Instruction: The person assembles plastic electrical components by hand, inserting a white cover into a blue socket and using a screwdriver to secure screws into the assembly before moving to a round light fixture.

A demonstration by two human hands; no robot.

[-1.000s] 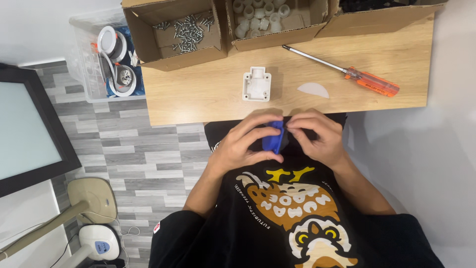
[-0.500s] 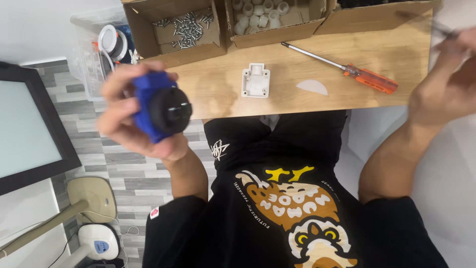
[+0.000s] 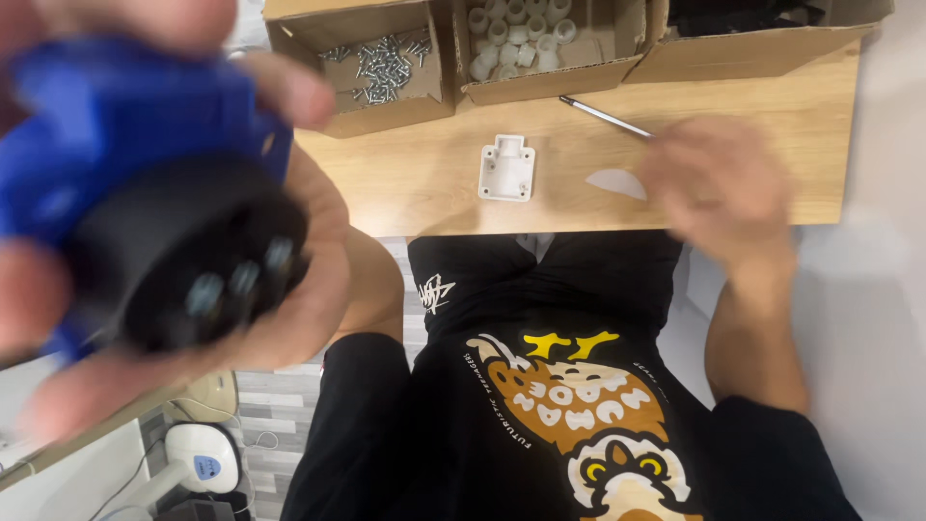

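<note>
My left hand is raised close to the camera at the left and grips a blue and black plug-like part, which is blurred; metal pins show on its black round face. My right hand is blurred, over the right part of the wooden table, fingers apart, covering the handle end of a screwdriver whose metal shaft sticks out to the left. A small white plastic bracket lies on the table between the hands. A thin white oval piece lies beside my right hand.
Three cardboard boxes stand along the table's far edge: one with screws, one with several white plastic caps, one with dark parts. My lap in black clothing is below the table edge. A white device sits on the floor at the left.
My left hand has lifted the blue and black part from my lap up close to the camera. My right hand swung out to the right, then came down over the screwdriver.
</note>
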